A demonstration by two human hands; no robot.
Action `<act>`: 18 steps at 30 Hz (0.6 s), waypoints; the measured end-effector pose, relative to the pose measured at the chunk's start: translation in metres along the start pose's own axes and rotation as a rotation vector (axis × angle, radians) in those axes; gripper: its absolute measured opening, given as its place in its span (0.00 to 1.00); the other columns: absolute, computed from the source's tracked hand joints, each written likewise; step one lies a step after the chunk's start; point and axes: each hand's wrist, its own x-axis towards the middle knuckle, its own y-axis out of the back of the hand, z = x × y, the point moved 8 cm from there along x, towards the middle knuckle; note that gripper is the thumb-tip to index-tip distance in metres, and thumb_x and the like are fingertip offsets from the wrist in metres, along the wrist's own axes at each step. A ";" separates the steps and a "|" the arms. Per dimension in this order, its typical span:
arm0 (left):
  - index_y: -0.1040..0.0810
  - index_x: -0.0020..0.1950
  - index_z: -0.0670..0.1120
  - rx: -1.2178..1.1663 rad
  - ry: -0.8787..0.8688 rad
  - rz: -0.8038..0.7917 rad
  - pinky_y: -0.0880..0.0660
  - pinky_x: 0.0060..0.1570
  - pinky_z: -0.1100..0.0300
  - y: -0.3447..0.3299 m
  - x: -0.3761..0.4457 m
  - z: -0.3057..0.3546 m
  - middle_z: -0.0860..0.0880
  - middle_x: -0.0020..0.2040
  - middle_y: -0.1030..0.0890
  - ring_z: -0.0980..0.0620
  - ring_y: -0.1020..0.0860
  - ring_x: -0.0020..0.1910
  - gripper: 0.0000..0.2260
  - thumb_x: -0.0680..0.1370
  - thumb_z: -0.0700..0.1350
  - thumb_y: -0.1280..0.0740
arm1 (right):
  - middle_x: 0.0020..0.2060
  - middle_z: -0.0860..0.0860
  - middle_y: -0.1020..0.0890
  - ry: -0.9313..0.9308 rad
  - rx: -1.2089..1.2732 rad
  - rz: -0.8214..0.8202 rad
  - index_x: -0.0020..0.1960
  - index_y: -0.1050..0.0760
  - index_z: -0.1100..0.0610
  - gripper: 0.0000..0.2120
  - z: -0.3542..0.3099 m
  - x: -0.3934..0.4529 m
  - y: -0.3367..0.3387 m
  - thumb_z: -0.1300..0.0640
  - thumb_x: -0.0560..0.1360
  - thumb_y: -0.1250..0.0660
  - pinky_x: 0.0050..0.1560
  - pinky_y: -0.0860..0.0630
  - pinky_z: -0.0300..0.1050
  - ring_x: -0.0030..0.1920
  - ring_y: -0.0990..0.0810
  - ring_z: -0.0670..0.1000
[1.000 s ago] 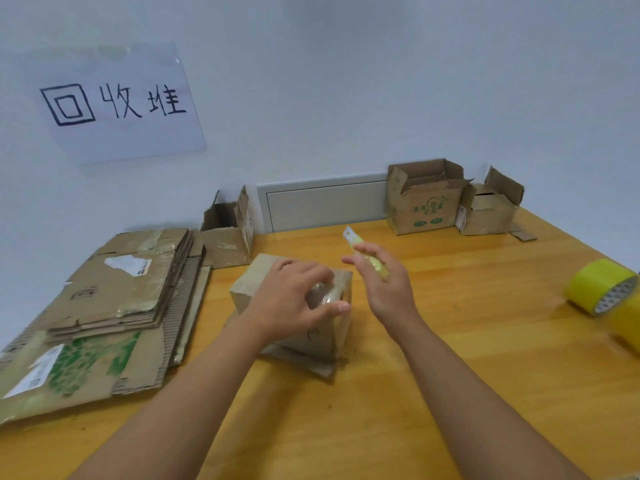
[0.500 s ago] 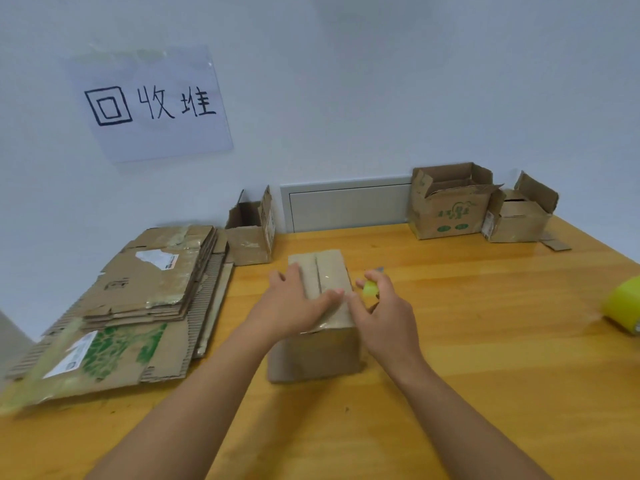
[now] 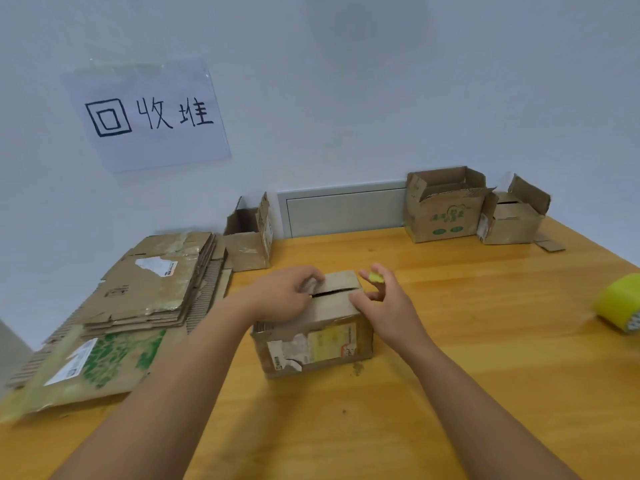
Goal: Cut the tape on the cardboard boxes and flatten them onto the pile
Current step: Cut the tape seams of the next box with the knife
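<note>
A small cardboard box (image 3: 313,344) with torn labels on its near side stands on the wooden table (image 3: 467,341) in front of me. A dark slit runs between its top flaps. My left hand (image 3: 282,297) lies on the box's left top, fingers curled at the far flap by the slit. My right hand (image 3: 388,303) holds a small yellow-green cutter (image 3: 375,277) and touches the box's right top edge. The pile of flattened cardboard (image 3: 138,299) lies at the left.
An open box (image 3: 247,237) stands at the back beside the pile. Two more open boxes (image 3: 445,209) (image 3: 512,220) stand at the back right. A yellow tape roll (image 3: 620,306) lies at the right edge. A paper sign (image 3: 149,114) hangs on the wall.
The box has been turned so its labelled side faces me and the flap slit runs left to right. My left hand shifted onto the far flap; my right hand stays at the box's right.
</note>
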 end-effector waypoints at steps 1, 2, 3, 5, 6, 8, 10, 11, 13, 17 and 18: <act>0.32 0.70 0.58 0.029 -0.040 0.060 0.31 0.54 0.58 0.000 0.000 0.007 0.54 0.68 0.27 0.54 0.28 0.60 0.18 0.81 0.47 0.40 | 0.64 0.37 0.25 -0.010 0.013 0.043 0.76 0.39 0.48 0.31 0.003 -0.004 0.000 0.48 0.77 0.31 0.43 0.25 0.33 0.55 0.23 0.38; 0.31 0.71 0.56 0.068 -0.092 0.122 0.30 0.57 0.57 -0.001 0.001 0.016 0.54 0.68 0.27 0.54 0.28 0.61 0.18 0.80 0.49 0.39 | 0.62 0.38 0.24 -0.025 0.023 0.095 0.75 0.38 0.48 0.30 0.004 -0.008 0.001 0.47 0.77 0.31 0.43 0.25 0.34 0.53 0.23 0.37; 0.31 0.71 0.55 0.107 -0.143 0.184 0.30 0.59 0.57 -0.002 0.001 0.024 0.54 0.68 0.27 0.54 0.28 0.63 0.19 0.80 0.51 0.39 | 0.58 0.37 0.22 -0.037 0.028 0.150 0.75 0.37 0.48 0.29 0.005 -0.013 0.000 0.46 0.77 0.32 0.43 0.25 0.35 0.51 0.22 0.36; 0.31 0.72 0.53 0.158 -0.206 0.275 0.29 0.63 0.54 -0.004 0.001 0.036 0.54 0.69 0.28 0.53 0.29 0.65 0.19 0.81 0.54 0.39 | 0.47 0.33 0.23 -0.028 0.016 0.236 0.74 0.36 0.49 0.28 0.001 -0.025 -0.006 0.45 0.77 0.33 0.40 0.25 0.34 0.46 0.22 0.33; 0.30 0.72 0.53 0.182 -0.218 0.290 0.30 0.64 0.54 -0.005 0.001 0.039 0.54 0.69 0.28 0.52 0.29 0.66 0.19 0.81 0.55 0.40 | 0.45 0.32 0.24 -0.011 0.007 0.252 0.73 0.36 0.49 0.27 -0.001 -0.031 -0.012 0.43 0.78 0.33 0.40 0.24 0.34 0.46 0.22 0.33; 0.30 0.72 0.54 0.211 -0.219 0.278 0.31 0.65 0.53 -0.008 0.004 0.039 0.55 0.70 0.28 0.52 0.30 0.67 0.18 0.82 0.54 0.40 | 0.49 0.35 0.23 0.012 0.020 0.254 0.74 0.36 0.49 0.28 -0.002 -0.042 -0.022 0.42 0.78 0.35 0.48 0.22 0.40 0.50 0.21 0.37; 0.31 0.73 0.54 0.159 -0.199 0.235 0.32 0.66 0.52 -0.013 0.005 0.035 0.54 0.70 0.30 0.51 0.31 0.68 0.19 0.82 0.54 0.40 | 0.59 0.38 0.23 0.002 0.058 0.233 0.75 0.38 0.47 0.28 0.003 -0.045 -0.025 0.43 0.78 0.35 0.51 0.23 0.39 0.55 0.22 0.39; 0.32 0.74 0.54 0.126 -0.184 0.213 0.33 0.67 0.51 -0.015 0.005 0.031 0.53 0.71 0.30 0.51 0.32 0.68 0.19 0.82 0.54 0.40 | 0.61 0.38 0.24 -0.002 0.068 0.216 0.76 0.38 0.47 0.28 0.005 -0.044 -0.026 0.44 0.78 0.35 0.50 0.24 0.37 0.56 0.23 0.39; 0.34 0.75 0.55 0.112 -0.154 0.185 0.36 0.69 0.49 -0.017 0.009 0.027 0.52 0.71 0.31 0.49 0.33 0.69 0.21 0.82 0.55 0.40 | 0.60 0.35 0.25 -0.014 0.095 0.179 0.76 0.39 0.46 0.29 0.007 -0.042 -0.026 0.45 0.78 0.33 0.49 0.26 0.35 0.56 0.24 0.38; 0.32 0.74 0.55 0.142 -0.150 0.218 0.33 0.66 0.49 -0.017 0.011 0.031 0.52 0.69 0.28 0.50 0.31 0.67 0.19 0.82 0.54 0.40 | 0.60 0.34 0.26 -0.048 0.127 0.128 0.75 0.39 0.43 0.30 0.012 -0.039 -0.026 0.43 0.77 0.32 0.53 0.23 0.39 0.57 0.24 0.38; 0.31 0.73 0.54 0.150 -0.163 0.252 0.32 0.65 0.50 -0.017 0.009 0.032 0.53 0.67 0.27 0.50 0.30 0.65 0.18 0.83 0.54 0.41 | 0.61 0.34 0.26 -0.045 0.120 0.106 0.75 0.39 0.43 0.29 0.013 -0.038 -0.026 0.42 0.77 0.33 0.53 0.23 0.38 0.57 0.23 0.37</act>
